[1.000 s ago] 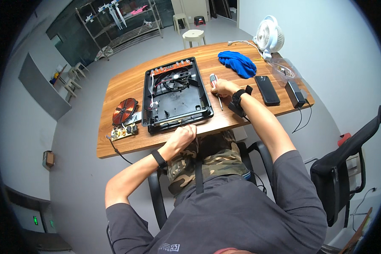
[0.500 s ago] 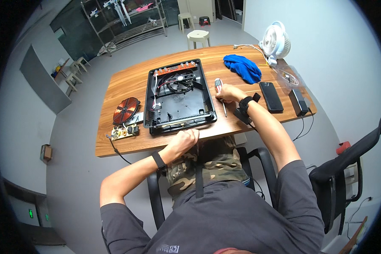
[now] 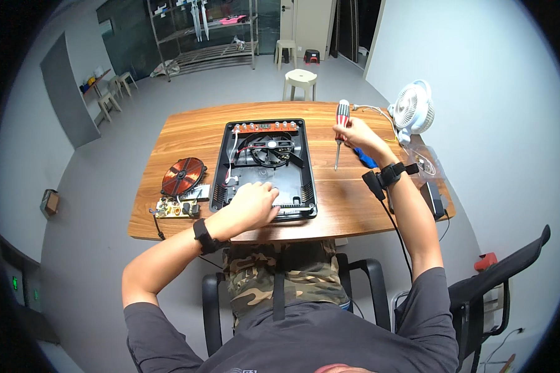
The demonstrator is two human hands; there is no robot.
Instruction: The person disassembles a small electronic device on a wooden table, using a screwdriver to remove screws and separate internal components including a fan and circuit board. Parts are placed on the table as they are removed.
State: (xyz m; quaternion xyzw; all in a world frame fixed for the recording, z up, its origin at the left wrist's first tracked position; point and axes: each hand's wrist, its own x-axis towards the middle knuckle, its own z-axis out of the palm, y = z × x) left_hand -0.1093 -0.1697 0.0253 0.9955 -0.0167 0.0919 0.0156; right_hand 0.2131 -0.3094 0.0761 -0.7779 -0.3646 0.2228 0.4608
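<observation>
In my right hand (image 3: 358, 135) a screwdriver (image 3: 342, 115) with a striped handle is held upright above the table, shaft pointing down. Left of it lies an open black appliance housing (image 3: 219, 177). Inside are a black cooling fan (image 3: 272, 145) and, along the far edge, an orange circuit board (image 3: 267, 127). My left hand (image 3: 253, 204) reaches over the near end of the housing, fingers bent and thumb apart; what the fingertips touch is partly hidden. A round copper coil (image 3: 183, 176) and a circuit board with components (image 3: 177, 207) sit to the housing's left.
A blue cloth (image 3: 364, 158) shows partly behind my right wrist. At the table's right are a white desk fan (image 3: 415, 107), a clear plastic container (image 3: 424, 160) and a black box (image 3: 430, 198). An office chair (image 3: 491, 280) stands at right, a stool (image 3: 300, 79) beyond the table.
My right hand has lifted the screwdriver off the table and raised it. My left hand has moved from the table's near edge onto the housing. The view has tilted up; my forearm now hides the phone.
</observation>
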